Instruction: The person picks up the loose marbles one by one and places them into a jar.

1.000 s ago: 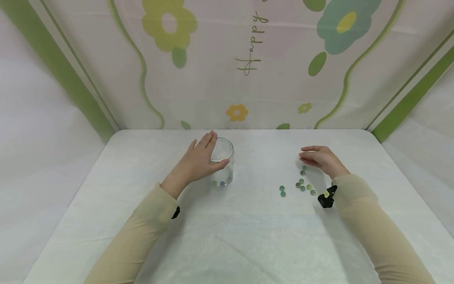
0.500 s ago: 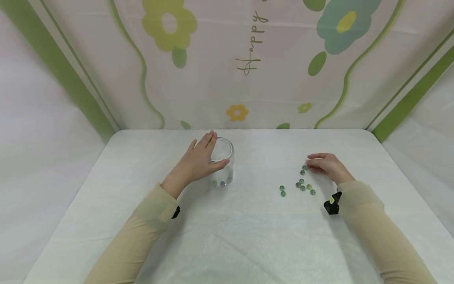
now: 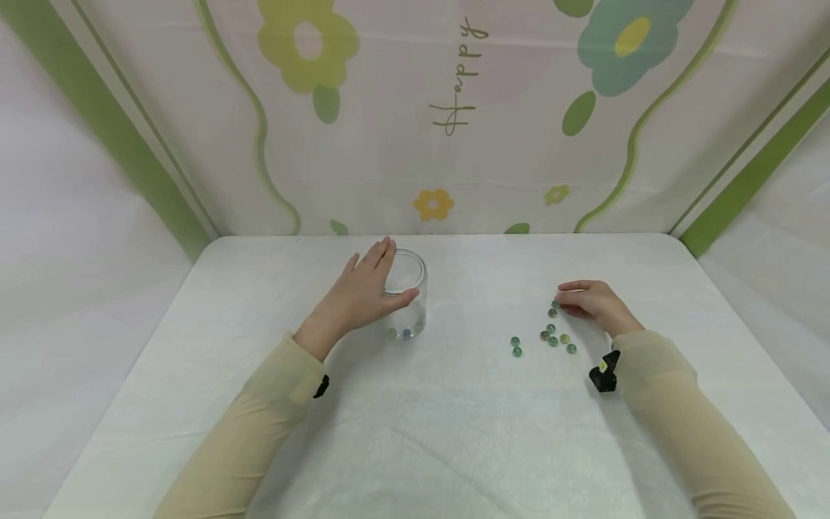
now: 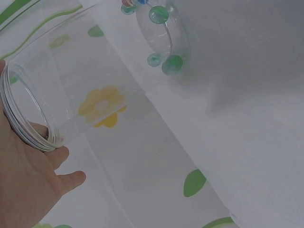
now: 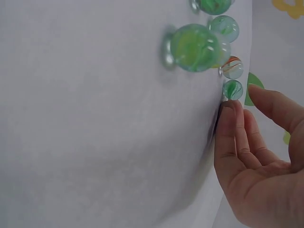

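Note:
A clear glass jar [image 3: 418, 306] stands upright on the white table, several marbles [image 4: 172, 65] at its bottom. My left hand [image 3: 363, 295] holds it at the top, thumb at the near side of the rim and fingers along the left. In the left wrist view the threaded rim [image 4: 26, 114] lies against the palm. At the right, my right hand [image 3: 596, 301] reaches low over the table. Its fingertips are right at a green-swirled marble [image 5: 232, 90], with the thumb held apart from it. Next to this lies an orange-streaked marble [image 5: 232, 67].
Several more loose marbles [image 3: 552, 342] lie just in front of the right hand. Left of them sit two green marbles [image 3: 516, 346], close together. A flower-printed cloth [image 3: 389, 166] hangs behind the table's back edge [image 3: 480, 236].
My right hand has come down and toward me, its fingertips now at the farthest marble. The left hand and the jar have stayed in place.

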Tool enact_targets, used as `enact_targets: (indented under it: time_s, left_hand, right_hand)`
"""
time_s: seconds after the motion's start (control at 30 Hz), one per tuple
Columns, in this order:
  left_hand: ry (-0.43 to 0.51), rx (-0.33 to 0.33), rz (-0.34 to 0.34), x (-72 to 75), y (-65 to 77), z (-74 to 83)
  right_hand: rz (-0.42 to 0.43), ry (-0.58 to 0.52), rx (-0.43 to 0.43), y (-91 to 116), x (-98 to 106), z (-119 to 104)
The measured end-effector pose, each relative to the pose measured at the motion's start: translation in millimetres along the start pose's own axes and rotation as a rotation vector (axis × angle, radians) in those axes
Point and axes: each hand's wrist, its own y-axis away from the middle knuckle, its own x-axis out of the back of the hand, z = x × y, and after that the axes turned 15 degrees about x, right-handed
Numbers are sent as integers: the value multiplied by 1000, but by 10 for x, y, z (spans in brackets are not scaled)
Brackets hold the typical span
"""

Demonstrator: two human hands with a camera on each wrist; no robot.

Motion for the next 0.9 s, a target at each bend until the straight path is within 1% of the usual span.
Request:
enact_targets:
  time_s: [0.2,0.53,0.67,0.9]
  left_hand:
    - [3,4,-2,1,-6,-2]
    - [10,2,8,-7,3,-6]
    - [11,5,9,-2,4,-7]
    - [10,3,3,-8,5,-13]
  right_hand:
    - [-1,-6,6,-23,-1,13]
    - [-30,94,14,-17,-5,-6]
    - [-40,118,27,-23,-8,-13]
    - [-22,154,11,-45,-24,0]
